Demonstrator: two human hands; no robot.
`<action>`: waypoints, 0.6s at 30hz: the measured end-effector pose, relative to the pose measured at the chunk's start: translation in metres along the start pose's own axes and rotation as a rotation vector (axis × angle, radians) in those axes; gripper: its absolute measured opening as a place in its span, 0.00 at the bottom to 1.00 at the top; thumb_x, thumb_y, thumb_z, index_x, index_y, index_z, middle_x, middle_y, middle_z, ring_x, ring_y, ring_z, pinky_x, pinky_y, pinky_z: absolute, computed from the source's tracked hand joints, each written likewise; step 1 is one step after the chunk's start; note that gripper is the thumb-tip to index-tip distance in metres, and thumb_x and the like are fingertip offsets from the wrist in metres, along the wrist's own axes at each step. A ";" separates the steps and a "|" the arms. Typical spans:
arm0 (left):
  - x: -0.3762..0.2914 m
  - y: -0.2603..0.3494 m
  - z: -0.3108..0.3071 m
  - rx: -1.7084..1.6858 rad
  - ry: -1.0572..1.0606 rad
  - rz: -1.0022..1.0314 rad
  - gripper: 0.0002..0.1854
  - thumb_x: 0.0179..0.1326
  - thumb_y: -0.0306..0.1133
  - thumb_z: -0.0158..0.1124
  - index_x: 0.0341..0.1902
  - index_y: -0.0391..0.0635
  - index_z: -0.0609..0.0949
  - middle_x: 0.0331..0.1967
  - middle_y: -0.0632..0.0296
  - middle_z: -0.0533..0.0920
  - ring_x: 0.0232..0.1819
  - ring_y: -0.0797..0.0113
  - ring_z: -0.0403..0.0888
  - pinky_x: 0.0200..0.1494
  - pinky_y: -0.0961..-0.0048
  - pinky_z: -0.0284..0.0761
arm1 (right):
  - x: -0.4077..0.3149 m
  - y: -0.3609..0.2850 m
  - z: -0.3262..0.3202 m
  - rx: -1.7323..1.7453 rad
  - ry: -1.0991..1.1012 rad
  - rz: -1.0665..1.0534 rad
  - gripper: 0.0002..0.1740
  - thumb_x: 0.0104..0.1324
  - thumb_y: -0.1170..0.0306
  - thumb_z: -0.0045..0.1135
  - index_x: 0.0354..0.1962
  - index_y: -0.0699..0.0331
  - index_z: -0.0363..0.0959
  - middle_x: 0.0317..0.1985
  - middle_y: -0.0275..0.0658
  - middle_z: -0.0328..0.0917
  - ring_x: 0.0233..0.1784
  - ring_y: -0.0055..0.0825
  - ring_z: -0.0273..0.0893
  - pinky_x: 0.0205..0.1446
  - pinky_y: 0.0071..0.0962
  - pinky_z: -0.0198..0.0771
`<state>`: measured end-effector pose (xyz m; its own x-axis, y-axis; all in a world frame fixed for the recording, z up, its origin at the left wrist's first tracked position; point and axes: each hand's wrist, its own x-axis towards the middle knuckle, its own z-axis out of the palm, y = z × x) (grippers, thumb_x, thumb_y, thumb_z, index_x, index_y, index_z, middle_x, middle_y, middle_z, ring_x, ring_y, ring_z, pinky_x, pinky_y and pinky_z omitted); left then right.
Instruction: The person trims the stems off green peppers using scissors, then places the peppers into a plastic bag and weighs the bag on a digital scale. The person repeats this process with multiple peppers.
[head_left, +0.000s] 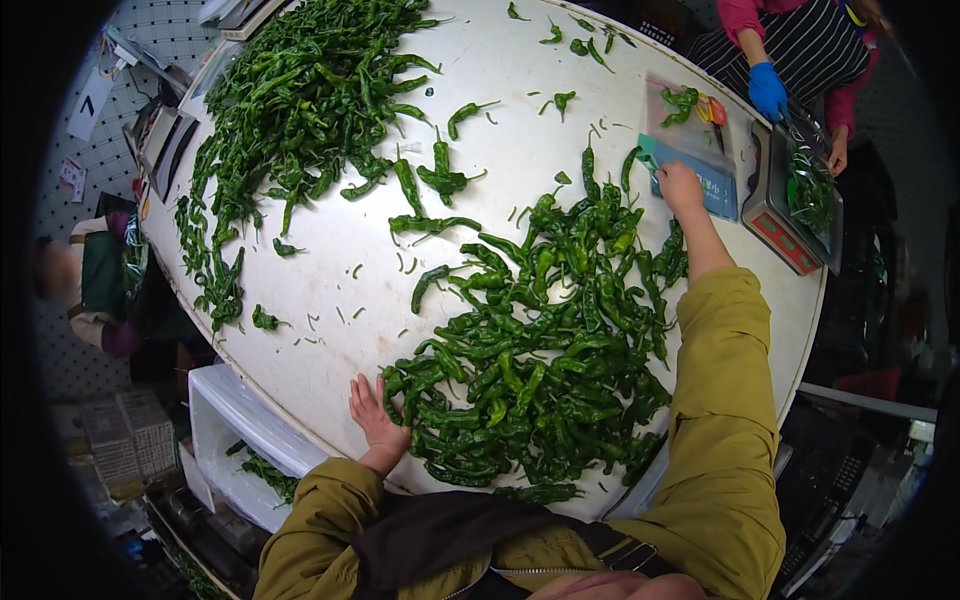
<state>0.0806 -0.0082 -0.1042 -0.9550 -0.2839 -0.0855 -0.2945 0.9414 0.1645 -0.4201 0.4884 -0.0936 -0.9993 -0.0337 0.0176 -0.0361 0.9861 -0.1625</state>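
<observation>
My left hand (381, 424) lies on the white tabletop (300, 382), fingers spread, at the left edge of a heap of long green peppers (540, 360). It holds none of them. My right hand (681, 187) reaches past the heap to a blue printed plastic packet (716, 191). Its fingers are bent beside a small green piece (648, 147) at the packet's corner; whether they grip it is unclear. Orange-handled scissors (712, 112) and a few peppers (679, 105) lie just beyond, on clear plastic.
A larger pepper pile (300, 97) covers the far left. At right stands a weighing scale (772, 217) bearing a bag of peppers (810, 187), touched by a person's blue-gloved hand (768, 90). Another person (105, 285) is at left. A white foam box (255, 412) stands below the table edge.
</observation>
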 end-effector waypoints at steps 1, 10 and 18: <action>0.000 0.000 0.000 -0.008 -0.012 -0.014 0.42 0.61 0.51 0.61 0.76 0.48 0.61 0.77 0.41 0.51 0.79 0.37 0.42 0.74 0.38 0.40 | 0.000 0.000 -0.001 0.015 0.010 -0.003 0.12 0.64 0.64 0.58 0.35 0.64 0.82 0.43 0.48 0.80 0.47 0.49 0.79 0.53 0.47 0.75; -0.002 -0.001 0.003 -0.009 0.000 -0.019 0.42 0.61 0.51 0.61 0.76 0.48 0.61 0.77 0.41 0.51 0.79 0.36 0.42 0.75 0.38 0.40 | 0.015 0.022 0.006 0.302 0.020 0.210 0.13 0.68 0.62 0.56 0.39 0.63 0.82 0.44 0.50 0.83 0.48 0.51 0.80 0.50 0.46 0.74; -0.001 0.000 0.001 0.008 -0.003 -0.019 0.41 0.61 0.49 0.61 0.76 0.47 0.62 0.78 0.41 0.50 0.80 0.37 0.40 0.76 0.40 0.38 | -0.004 0.007 -0.097 0.226 0.600 0.073 0.13 0.74 0.62 0.49 0.45 0.62 0.76 0.36 0.52 0.81 0.40 0.55 0.79 0.44 0.48 0.72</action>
<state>0.0818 -0.0077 -0.1056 -0.9493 -0.3008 -0.0915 -0.3120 0.9374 0.1547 -0.4148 0.5109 0.0009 -0.8212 0.1939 0.5366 -0.0351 0.9216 -0.3867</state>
